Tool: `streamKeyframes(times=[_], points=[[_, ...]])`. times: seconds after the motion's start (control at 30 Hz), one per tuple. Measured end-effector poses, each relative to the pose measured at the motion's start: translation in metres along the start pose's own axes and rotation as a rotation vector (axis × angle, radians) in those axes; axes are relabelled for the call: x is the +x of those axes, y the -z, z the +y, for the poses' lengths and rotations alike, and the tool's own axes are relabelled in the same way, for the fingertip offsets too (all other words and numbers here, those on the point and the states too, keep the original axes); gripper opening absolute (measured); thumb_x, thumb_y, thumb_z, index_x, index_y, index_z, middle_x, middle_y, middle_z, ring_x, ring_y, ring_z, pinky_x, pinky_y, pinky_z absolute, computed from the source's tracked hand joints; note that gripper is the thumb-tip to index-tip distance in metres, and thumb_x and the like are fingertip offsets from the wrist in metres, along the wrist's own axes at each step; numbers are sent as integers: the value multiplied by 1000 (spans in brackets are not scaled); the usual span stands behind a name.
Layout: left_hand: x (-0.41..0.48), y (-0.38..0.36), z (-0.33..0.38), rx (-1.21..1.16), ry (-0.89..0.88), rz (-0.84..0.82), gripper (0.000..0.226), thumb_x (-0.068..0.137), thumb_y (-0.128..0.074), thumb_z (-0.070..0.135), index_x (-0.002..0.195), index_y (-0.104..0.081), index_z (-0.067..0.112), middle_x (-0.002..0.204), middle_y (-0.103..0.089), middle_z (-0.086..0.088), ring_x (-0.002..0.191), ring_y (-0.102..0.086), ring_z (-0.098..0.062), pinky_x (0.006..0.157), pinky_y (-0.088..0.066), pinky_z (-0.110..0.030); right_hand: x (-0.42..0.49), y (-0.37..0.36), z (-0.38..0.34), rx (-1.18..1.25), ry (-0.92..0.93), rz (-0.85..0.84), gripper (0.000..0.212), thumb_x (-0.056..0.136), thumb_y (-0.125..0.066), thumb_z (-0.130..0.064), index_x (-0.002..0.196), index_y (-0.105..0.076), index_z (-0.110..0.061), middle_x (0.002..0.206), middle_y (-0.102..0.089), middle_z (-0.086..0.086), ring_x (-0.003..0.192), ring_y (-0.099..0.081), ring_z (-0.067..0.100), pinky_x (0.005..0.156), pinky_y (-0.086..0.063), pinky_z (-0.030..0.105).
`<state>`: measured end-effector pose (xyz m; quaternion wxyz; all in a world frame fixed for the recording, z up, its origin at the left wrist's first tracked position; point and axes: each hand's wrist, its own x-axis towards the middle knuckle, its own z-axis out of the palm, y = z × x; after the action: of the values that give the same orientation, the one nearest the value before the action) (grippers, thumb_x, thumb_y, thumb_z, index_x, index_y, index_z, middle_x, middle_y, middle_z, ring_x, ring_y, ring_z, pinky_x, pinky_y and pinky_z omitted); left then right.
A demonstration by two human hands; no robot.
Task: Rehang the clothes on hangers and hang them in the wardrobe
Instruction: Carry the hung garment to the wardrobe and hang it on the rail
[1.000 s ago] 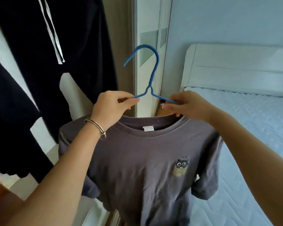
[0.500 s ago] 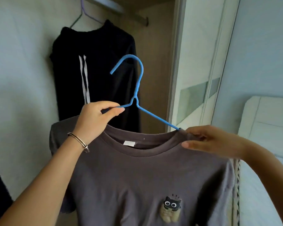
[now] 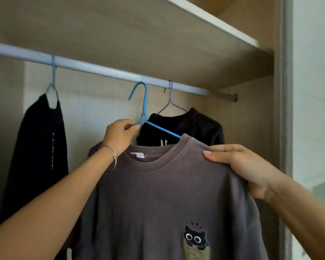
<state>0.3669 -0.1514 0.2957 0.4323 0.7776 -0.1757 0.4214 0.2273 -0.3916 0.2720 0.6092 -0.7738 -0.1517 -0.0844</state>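
A grey t-shirt [image 3: 158,199] with a small cat print hangs on a blue wire hanger [image 3: 144,104]. My left hand [image 3: 118,136] grips the hanger's left arm just below the neck. My right hand [image 3: 238,166] holds the shirt's right shoulder, thumb on top of the fabric. The hanger's hook sits just below and in front of the wardrobe rail [image 3: 101,69], not over it.
On the rail hang a black garment [image 3: 38,147] on a light blue hanger at the left and a black hoodie [image 3: 186,126] on a purple hanger behind the shirt. A shelf [image 3: 214,23] runs above the rail. The wardrobe side panel [image 3: 281,109] stands at the right.
I have lifted the shirt and hanger up toward the rail and my view has tilted upward into the wardrobe. My right hand stays on the shirt's shoulder.
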Motion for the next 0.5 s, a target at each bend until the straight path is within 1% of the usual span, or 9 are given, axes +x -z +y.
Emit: streamKeyframes(times=[0.03, 0.1, 0.17, 0.2, 0.23, 0.3, 0.4, 0.43, 0.5], points=[[10, 7, 3, -18, 14, 44, 22, 89, -56, 13, 106, -66, 3, 111, -67, -13, 107, -60, -25, 93, -42, -27, 13, -11, -9, 63, -5, 2, 21, 88, -56, -14, 90, -73, -2, 87, -74, 16, 72, -69, 21, 64, -57, 25], [21, 21, 9, -111, 58, 117, 26, 91, -51, 11, 116, -61, 8, 125, -59, -8, 119, -53, -22, 99, -41, -27, 37, -36, -25, 170, -7, -3, 22, 89, -55, -15, 88, -72, -2, 82, -74, 13, 68, -68, 21, 64, -55, 24], [18, 31, 12, -172, 93, 105, 30, 93, -49, 16, 122, -56, 15, 127, -54, -1, 119, -50, -16, 93, -45, -18, 59, -61, -41, 280, -7, -16, 24, 90, -54, -16, 78, -71, -4, 65, -72, 9, 55, -67, 17, 53, -53, 19], [13, 34, 10, -178, 103, 74, 31, 93, -49, 18, 123, -55, 16, 125, -53, 2, 117, -51, -13, 90, -45, -13, 69, -73, -51, 331, 0, -16, 24, 91, -53, -17, 78, -69, -4, 60, -71, 7, 51, -67, 16, 51, -53, 18], [9, 35, 7, -192, 106, 48, 31, 92, -50, 19, 123, -55, 16, 126, -55, 1, 117, -52, -14, 92, -44, -14, 77, -85, -61, 380, 14, -12, 23, 92, -52, -17, 81, -68, -3, 58, -70, 7, 51, -66, 16, 52, -53, 19], [1, 43, 2, -247, 120, 55, 30, 92, -50, 20, 121, -56, 13, 124, -58, -2, 117, -53, -16, 101, -41, -24, 87, -109, -76, 434, 53, -15, 23, 93, -50, -15, 83, -64, 0, 56, -69, 8, 50, -65, 17, 56, -54, 24], [-6, 59, 0, -324, 154, 106, 27, 94, -46, 21, 119, -57, 15, 118, -59, 2, 113, -54, -13, 104, -40, -29, 85, -136, -74, 396, 160, -11, 26, 92, -50, -14, 81, -64, 5, 69, -71, 16, 57, -67, 21, 61, -57, 30], [-10, 62, 0, -330, 146, 112, 27, 95, -44, 21, 119, -57, 16, 119, -60, 1, 114, -54, -14, 105, -40, -33, 81, -143, -70, 371, 198, -23, 27, 92, -51, -14, 81, -65, 5, 71, -71, 17, 59, -66, 21, 62, -57, 31], [-18, 67, 4, -298, 101, 107, 28, 96, -41, 24, 119, -56, 18, 122, -60, -1, 115, -55, -15, 106, -41, -37, 73, -149, -67, 378, 246, -58, 28, 93, -50, -14, 79, -66, 4, 66, -68, 15, 56, -64, 20, 56, -53, 26]])
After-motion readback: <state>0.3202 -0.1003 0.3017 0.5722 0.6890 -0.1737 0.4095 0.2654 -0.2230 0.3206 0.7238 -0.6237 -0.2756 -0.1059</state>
